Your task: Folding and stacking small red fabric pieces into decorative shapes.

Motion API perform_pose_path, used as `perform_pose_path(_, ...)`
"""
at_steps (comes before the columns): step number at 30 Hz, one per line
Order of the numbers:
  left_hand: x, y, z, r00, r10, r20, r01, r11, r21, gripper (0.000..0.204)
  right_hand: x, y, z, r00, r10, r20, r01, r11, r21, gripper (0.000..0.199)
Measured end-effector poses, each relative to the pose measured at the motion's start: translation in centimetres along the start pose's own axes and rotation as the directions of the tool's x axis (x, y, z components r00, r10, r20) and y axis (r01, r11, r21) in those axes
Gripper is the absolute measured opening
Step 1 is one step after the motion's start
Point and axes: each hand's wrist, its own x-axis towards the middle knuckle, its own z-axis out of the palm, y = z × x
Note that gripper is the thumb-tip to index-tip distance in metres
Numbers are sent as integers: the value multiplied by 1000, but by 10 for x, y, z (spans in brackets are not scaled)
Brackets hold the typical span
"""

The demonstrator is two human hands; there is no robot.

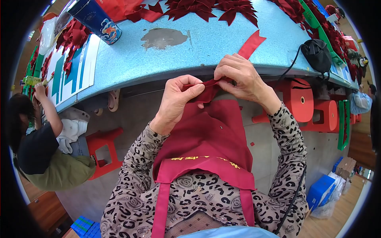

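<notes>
Between my two hands, just off the table's front edge, is a dark red ribbon (207, 93), partly folded. My left hand (179, 97) pinches its left part between thumb and fingers. With closed fingers, my right hand (243, 79) grips the other part. A notched red ribbon tail (252, 43) sticks out beyond my right hand over the tabletop; whether it belongs to the same piece is hidden by the hand. Heaps of dark red ribbon bows (190, 8) lie along the far side of the table.
The light blue table (131, 63) curves before me. A blue patterned cup (97, 22) stands far left, a black pouch (316, 54) far right. Red stools (297, 101) stand beneath the right side. At left, another person (43, 139) works by more ribbons.
</notes>
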Motion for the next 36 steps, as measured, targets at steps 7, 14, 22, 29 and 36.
perform_pose_path(7, 2, -6, -3, 999, 5, 31, -7, 999, 34, 8, 2, 4, 2, 1000, -19, -7, 19, 992, 127, 25)
perform_pose_path(14, 6, -9, 1, 999, 17, 31, -16, 1000, -19, 7, -6, 4, 3, 986, 145, 78, -160, 954, 253, 22)
perform_pose_path(22, 8, -8, 2, 989, -73, 126, 77, 997, -28, 9, -6, 3, -5, 975, 195, 103, -219, 903, 369, 18)
perform_pose_path(29, 12, -12, 1, 993, -59, 104, 62, 998, -32, 10, -10, -1, -3, 930, 313, 194, -366, 850, 380, 15)
perform_pose_path(36, 8, -8, -7, 970, -136, 204, 163, 979, -123, 11, -1, -4, 9, 935, 219, -278, -176, 969, 170, 14)
